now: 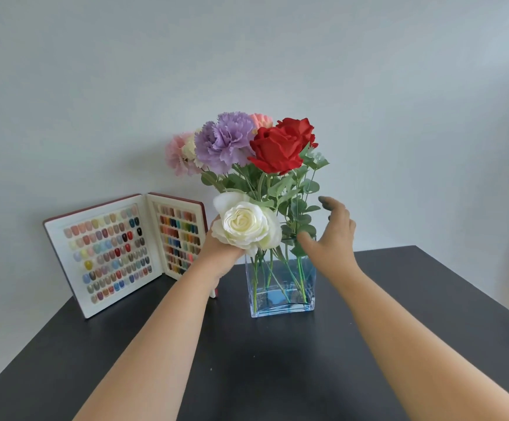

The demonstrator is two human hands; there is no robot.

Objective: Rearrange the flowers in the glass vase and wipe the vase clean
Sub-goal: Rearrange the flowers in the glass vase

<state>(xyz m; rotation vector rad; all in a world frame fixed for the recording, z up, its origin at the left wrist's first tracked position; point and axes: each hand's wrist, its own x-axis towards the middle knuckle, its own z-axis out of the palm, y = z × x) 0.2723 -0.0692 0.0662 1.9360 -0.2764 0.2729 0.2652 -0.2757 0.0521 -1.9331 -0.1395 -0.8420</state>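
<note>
Head view: left hand [216,253] behind white rose [244,226], grip unclear; right hand [333,235] loose-fingered by vase [280,308] rim.

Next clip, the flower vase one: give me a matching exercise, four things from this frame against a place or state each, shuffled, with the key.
Things
1. white rose
2. red roses
3. nail colour swatch book
4. right hand

Places or states
A. stands open on the black table, left of the glass vase
B. fingers spread, beside the green stems, holding nothing
C. lowest bloom, at the vase's left rim, in front of the left hand
D. high in the bunch, right of the purple flowers

Pairs: 1-C, 2-D, 3-A, 4-B
</note>
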